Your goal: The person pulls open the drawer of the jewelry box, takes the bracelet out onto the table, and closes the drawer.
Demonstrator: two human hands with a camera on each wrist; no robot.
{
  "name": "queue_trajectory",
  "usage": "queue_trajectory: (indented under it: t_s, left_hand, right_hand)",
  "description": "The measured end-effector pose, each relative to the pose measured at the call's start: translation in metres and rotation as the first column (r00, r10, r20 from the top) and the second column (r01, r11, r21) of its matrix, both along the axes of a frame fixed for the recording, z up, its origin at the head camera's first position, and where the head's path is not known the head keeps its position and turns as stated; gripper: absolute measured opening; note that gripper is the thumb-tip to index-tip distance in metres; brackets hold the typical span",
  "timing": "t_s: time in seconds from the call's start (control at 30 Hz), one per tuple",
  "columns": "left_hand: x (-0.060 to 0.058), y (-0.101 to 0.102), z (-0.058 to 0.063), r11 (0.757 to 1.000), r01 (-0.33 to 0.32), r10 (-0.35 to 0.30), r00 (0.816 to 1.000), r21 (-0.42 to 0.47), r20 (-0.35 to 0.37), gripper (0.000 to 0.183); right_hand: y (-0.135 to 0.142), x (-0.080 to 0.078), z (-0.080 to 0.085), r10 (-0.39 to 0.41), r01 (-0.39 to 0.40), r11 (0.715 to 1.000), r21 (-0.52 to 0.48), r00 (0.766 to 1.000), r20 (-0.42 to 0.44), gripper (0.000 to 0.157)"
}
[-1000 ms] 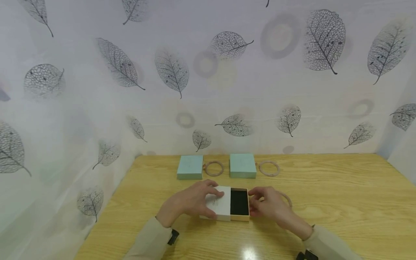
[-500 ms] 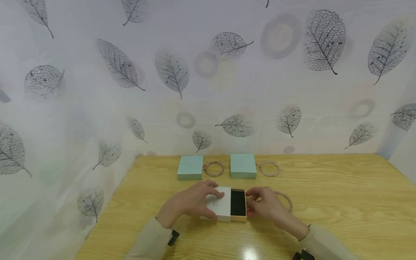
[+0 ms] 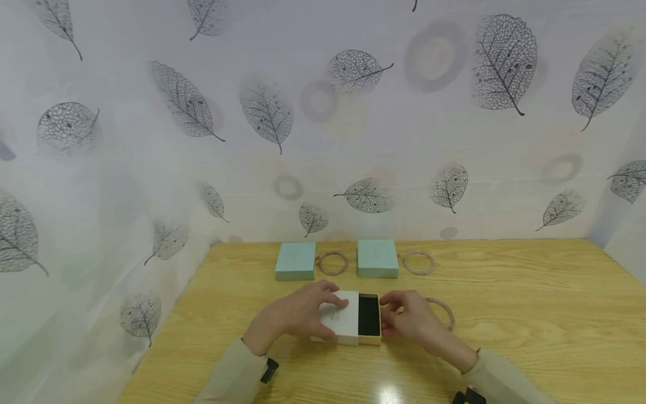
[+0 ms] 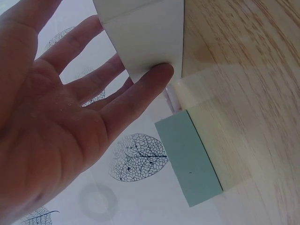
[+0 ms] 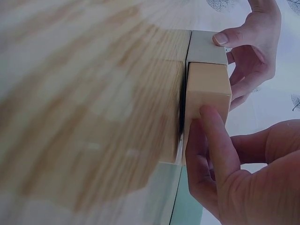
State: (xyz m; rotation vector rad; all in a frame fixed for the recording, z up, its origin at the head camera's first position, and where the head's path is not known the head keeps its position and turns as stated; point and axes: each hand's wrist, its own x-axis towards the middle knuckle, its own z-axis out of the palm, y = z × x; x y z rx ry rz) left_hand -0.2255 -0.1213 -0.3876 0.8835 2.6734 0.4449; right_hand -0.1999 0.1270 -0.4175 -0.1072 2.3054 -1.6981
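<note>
A white slide-out box has its sleeve (image 3: 345, 317) to the left and its tan drawer (image 3: 370, 339) partly out to the right. Black lining shows inside the drawer. My left hand (image 3: 300, 311) grips the sleeve across its top, a digit on the near side, as the left wrist view also shows beside the white wall (image 4: 145, 37). My right hand (image 3: 411, 320) presses its fingertips against the drawer's outer end (image 5: 211, 98). Just behind the right hand lies a pinkish bangle (image 3: 446, 311), partly hidden by it.
Two pale green boxes (image 3: 295, 261) (image 3: 377, 258) stand at the back of the wooden table (image 3: 530, 303). To the right of each lies a pinkish bangle (image 3: 333, 272) (image 3: 419, 272). A leaf-printed curtain (image 3: 393, 129) rises behind the table.
My right hand has moved left, and the drawer has slid further into the white sleeve. The left hand has stayed in place on the sleeve.
</note>
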Motion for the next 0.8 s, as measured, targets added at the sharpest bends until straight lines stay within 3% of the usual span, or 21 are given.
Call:
queue_trajectory:
  t_s: [0.8]
  left_hand:
    - [-0.0008,-0.0004,-0.0013,1.0,0.003,-0.003,1.0,-0.009,-0.006,0.066]
  right_hand:
    - [-0.0068,-0.0014,-0.0001,0.001,-0.001,1.0,0.006,1.0,0.017,0.029]
